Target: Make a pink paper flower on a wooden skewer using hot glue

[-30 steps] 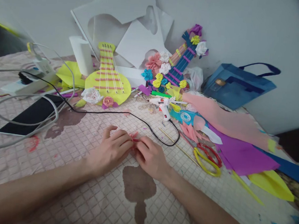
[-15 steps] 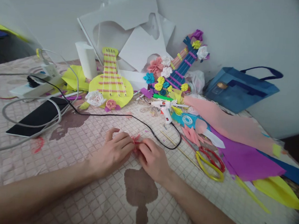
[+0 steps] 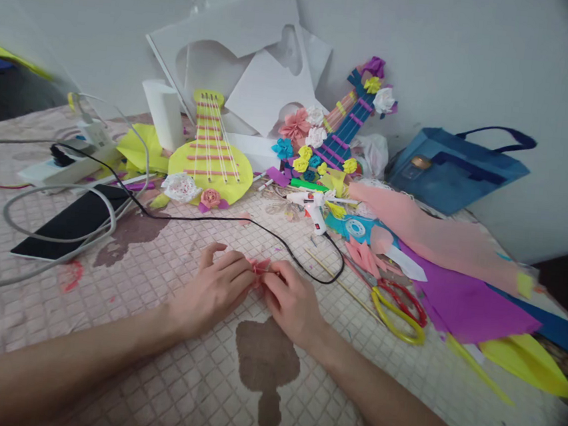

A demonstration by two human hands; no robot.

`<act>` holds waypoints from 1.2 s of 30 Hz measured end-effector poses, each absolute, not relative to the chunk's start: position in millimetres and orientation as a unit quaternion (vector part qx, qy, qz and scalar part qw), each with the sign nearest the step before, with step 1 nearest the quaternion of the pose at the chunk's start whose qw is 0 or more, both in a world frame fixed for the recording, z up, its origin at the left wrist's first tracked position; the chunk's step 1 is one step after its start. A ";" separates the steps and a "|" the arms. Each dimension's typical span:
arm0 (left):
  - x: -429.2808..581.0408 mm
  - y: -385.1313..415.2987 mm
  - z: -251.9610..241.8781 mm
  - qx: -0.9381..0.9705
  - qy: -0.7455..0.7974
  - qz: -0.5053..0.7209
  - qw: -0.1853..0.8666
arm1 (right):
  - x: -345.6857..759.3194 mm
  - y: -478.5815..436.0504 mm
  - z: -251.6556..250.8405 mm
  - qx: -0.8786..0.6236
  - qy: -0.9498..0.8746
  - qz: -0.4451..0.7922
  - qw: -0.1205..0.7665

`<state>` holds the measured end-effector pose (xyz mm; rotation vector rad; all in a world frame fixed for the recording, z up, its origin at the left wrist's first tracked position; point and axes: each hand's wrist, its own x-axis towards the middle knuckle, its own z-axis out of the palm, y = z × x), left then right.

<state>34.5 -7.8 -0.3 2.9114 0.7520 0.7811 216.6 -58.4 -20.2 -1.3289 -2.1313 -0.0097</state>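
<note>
Between my two hands is a small pink paper flower [image 3: 258, 268], partly hidden by the fingers. My left hand [image 3: 219, 292] grips its left side, the fingers bent and closed around it. From the right, my right hand [image 3: 291, 301] pinches the flower's edge between thumb and fingers. Both hands rest low over the patterned tablecloth [image 3: 186, 391]. Beyond them lies a white hot glue gun [image 3: 314, 208] with a black cord. To the right are pink paper pieces [image 3: 364, 255] and scissors [image 3: 400, 311] with red and yellow handles.
A yellow paper guitar [image 3: 212, 159] and a blue flower-covered guitar [image 3: 347, 129] lean at the back before white board offcuts [image 3: 271, 84]. A black cord [image 3: 203, 219] crosses the table. At left are a dark tablet-like slab [image 3: 72, 223] and power strip [image 3: 67, 169]; at right, purple paper [image 3: 476, 302] and a blue bag [image 3: 461, 170].
The pink flower shows a little more spread between my fingers, and my right fingers have shifted slightly on it. The left hand stays almost in place.
</note>
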 end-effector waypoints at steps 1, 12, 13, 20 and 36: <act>34.3 -7.5 -0.1 0.937 0.243 0.252 0.015 | 216.8 -58.4 -20.1 -0.505 -0.804 -0.004 0.313; 32.9 -4.1 -1.9 0.938 0.248 0.240 0.036 | 218.3 -59.7 -20.8 -0.515 -0.798 0.014 0.313; 32.9 -4.0 -1.8 0.938 0.248 0.239 0.038 | 218.2 -59.6 -20.6 -0.515 -0.797 0.016 0.315; 33.4 -4.7 -0.8 0.938 0.250 0.234 0.045 | 218.0 -59.3 -19.9 -0.521 -0.794 0.028 0.312; 32.2 -3.4 -1.0 0.934 0.242 0.257 0.063 | 254.7 -50.0 -7.6 -0.566 -0.727 0.029 0.388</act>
